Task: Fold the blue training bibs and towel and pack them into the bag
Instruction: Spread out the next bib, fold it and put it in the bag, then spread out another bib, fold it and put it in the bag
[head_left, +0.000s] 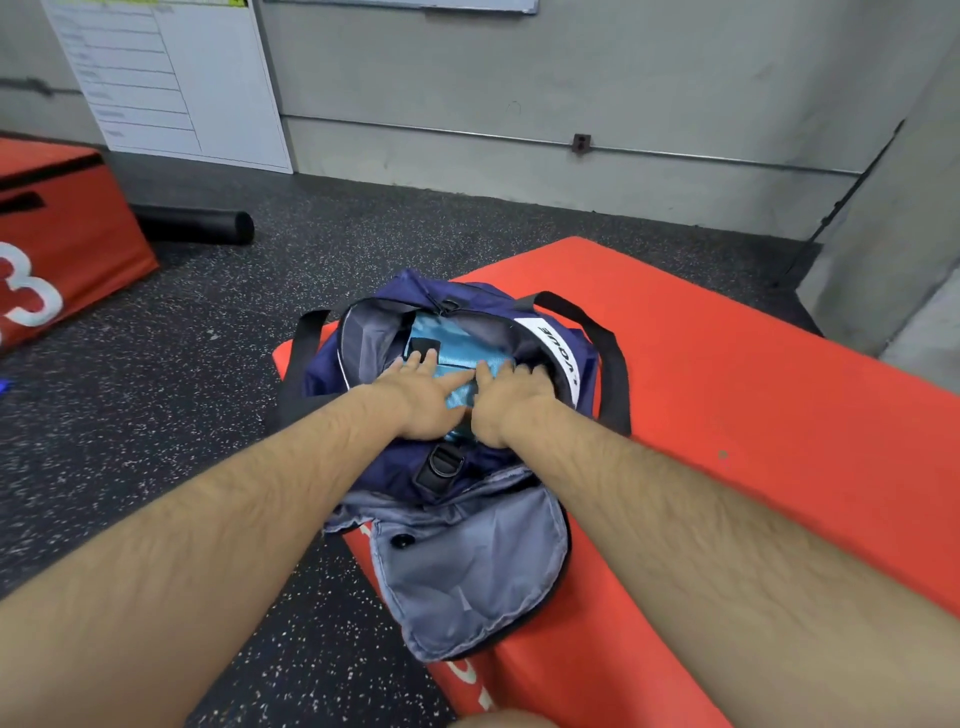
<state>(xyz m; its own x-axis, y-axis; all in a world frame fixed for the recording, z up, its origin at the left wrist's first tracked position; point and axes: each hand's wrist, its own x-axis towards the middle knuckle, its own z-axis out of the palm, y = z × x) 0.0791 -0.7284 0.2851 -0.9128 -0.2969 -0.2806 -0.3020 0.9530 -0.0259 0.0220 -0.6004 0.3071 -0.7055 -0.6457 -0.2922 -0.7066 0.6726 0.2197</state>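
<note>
A navy blue bag (363, 462) with black straps lies open on the near left corner of a red mat (753, 395), its grey-lined flap (467, 577) folded toward me. Inside the opening lies folded light blue fabric (444, 340) with a black patch. My left hand (421, 392) presses flat on that fabric with fingers straight. My right hand (511, 397) sits beside it, fingers reaching down into the bag's right side, their tips hidden by the fabric and lining. Whether the blue fabric is a bib or the towel cannot be told.
A red padded box (62, 239) with a white numeral stands at the left, a black foam roller (197, 224) behind it. Speckled dark rubber floor (156, 426) surrounds the mat. A grey wall and a whiteboard (171, 78) stand at the back.
</note>
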